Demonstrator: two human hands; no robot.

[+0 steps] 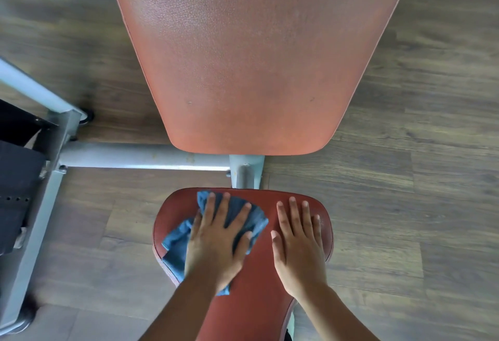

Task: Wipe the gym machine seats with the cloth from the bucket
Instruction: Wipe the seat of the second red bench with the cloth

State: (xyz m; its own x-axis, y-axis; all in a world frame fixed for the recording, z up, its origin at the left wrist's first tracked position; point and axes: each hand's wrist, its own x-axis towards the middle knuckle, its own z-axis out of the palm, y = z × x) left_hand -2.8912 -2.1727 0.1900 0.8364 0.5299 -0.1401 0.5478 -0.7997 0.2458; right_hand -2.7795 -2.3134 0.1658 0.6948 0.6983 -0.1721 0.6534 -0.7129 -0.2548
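A dark red padded seat (266, 311) lies directly below me, at the bottom centre. On its left half a crumpled blue cloth (176, 243) is spread out. My left hand (216, 243) presses flat on the cloth with its fingers spread and straight. My right hand (299, 243) rests flat on the bare right half of the seat, fingers straight, holding nothing. Beyond the seat the long orange-red back pad (248, 57) stretches away from me. No bucket is in view.
A grey metal frame (143, 158) runs from under the pads to the left, joining an upright post (35, 219) and black weight parts (13, 178) at the left edge. Wood-look flooring (405, 178) surrounds the bench on both sides.
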